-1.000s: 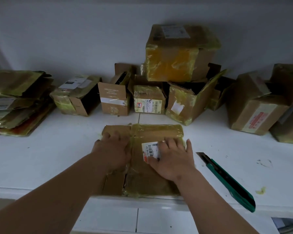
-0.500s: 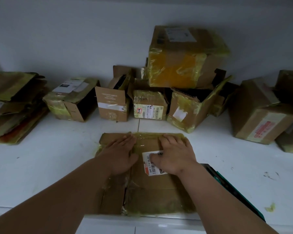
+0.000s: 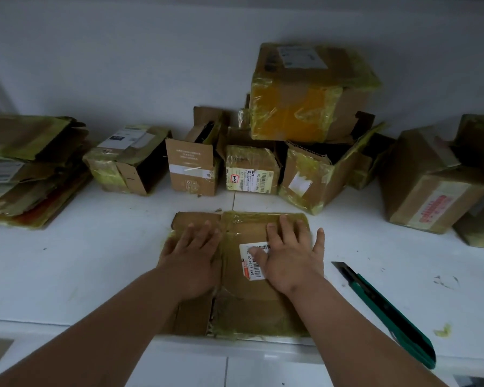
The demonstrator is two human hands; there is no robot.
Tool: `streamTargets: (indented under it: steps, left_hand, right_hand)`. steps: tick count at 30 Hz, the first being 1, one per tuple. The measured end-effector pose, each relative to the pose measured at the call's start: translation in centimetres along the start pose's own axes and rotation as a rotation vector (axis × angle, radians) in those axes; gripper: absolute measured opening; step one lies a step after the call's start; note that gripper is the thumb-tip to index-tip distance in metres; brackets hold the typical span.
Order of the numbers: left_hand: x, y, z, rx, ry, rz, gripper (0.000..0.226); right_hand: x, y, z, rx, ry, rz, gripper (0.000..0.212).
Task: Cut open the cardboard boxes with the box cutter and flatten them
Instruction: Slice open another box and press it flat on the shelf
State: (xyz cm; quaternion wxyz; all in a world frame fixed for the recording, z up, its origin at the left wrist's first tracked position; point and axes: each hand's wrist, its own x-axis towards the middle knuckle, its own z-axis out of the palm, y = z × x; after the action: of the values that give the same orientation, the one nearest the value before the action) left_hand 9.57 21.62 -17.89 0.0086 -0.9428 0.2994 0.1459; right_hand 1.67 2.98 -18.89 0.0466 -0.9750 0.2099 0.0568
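Cardboard box (image 3: pixel 243 300) is lying flattened at the counter's (image 3: pixel 95 275) front edge; left hand (image 3: pixel 192 263) and right hand (image 3: pixel 291 261) are pressing it, fingers spread, creasing folds. Box cutter (image 3: pixel 389 311) is lying rightward, unneeded.

Dim, flat light; soft shadows; greenish cast; wide-angle bending at edges; slightly soft.

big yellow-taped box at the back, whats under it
The big yellow-taped box rests on smaller cardboard boxes: an opened box with its flap up and a labelled box. What lies directly beneath its middle is hidden.
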Motion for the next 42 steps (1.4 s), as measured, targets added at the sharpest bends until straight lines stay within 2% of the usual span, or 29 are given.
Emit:
streamTargets:
  steps: [3, 5, 10, 12, 16, 21, 25, 30, 32, 34, 35, 42]
  left_hand:
    - [-2.3, -0.8, 1.3, -0.001, 0.032, -0.005, 0.061]
    - [-3.0, -1.1, 1.9, 0.004, 0.044, -0.003, 0.062]
    - [-3.2, -1.1, 1.8, 0.016, 0.012, -0.004, 0.062]
    - [-3.4, -0.6, 1.5, -0.002, 0.012, -0.006, 0.061]
    - [-4.5, 2.2, 1.2, -0.080, 0.109, 0.034, 0.055]
    - [-5.4, 2.6, 2.9, 0.033, 0.025, 0.063, 0.058]
    - [-5.1, 2.4, 2.5, 0.031, -0.026, 0.089, 0.059]
    - [-6.1, 1.9, 2.6, -0.048, 0.050, 0.124, 0.058]
    - [-6.7, 1.6, 3.1, -0.076, 0.119, 0.139, 0.073]
    - [-7.1, 1.0, 3.9, -0.055, 0.140, 0.110, 0.108]
    - [-7.1, 0.7, 4.1, -0.051, 0.144, 0.092, 0.118]
    - [-9.1, 0.4, 4.0, 0.023, 0.066, 0.137, 0.124]
  right_hand:
    - [-1.3, -1.2, -0.5, 0.012, 0.095, -0.055, 0.054]
    - [-2.0, -2.0, -0.8, 0.016, 0.119, -0.095, 0.051]
    - [-5.4, -2.7, 0.4, 0.045, -0.057, -0.166, 0.075]
    - [-6.6, -2.5, 1.5, 0.051, -0.065, -0.173, 0.077]
    - [-6.3, -2.2, 1.8, 0.071, -0.088, -0.168, 0.085]
    - [-7.1, -0.9, 1.0, 0.085, -0.103, -0.192, 0.058]
    - [-8.7, 0.4, 1.9, -0.006, -0.069, -0.149, 0.072]
    - [-9.2, 0.5, 1.7, 0.006, -0.083, -0.156, 0.067]
    - [-9.5, 0.6, 1.9, 0.017, -0.036, -0.149, 0.068]
    - [-9.6, 0.5, 2.0, 0.029, -0.037, -0.147, 0.068]
    - [-9.5, 0.5, 2.0, 0.038, -0.043, -0.146, 0.068]
    - [-9.9, 0.5, 1.8, 0.025, -0.047, -0.156, 0.067]
